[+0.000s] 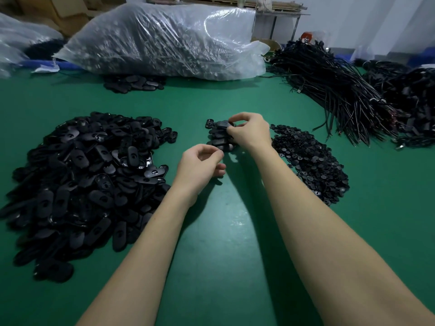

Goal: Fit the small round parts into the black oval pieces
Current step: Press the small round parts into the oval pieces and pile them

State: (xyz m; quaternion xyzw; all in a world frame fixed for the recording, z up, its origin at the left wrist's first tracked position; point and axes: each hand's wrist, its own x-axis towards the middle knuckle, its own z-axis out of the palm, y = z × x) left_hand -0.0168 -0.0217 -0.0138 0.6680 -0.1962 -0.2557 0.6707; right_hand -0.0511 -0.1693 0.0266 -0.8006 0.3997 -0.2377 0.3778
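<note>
A big heap of black oval pieces (80, 175) covers the left of the green table (223, 231). A smaller heap of small round parts (310, 163) lies to the right. Between the heaps stands a short stack of oval pieces (217, 137). My right hand (249, 131) pinches the top oval piece (222, 124) of that stack with thumb and fingers. My left hand (200, 167) hovers just in front of the stack, fingers curled with thumb and forefinger close together; whether they hold anything is hidden.
A large clear plastic bag (164, 41) of dark parts lies across the back. A small group of oval pieces (134, 83) sits in front of it. Bundles of black cables (348, 90) fill the back right. More bags lie at the far left (14, 43).
</note>
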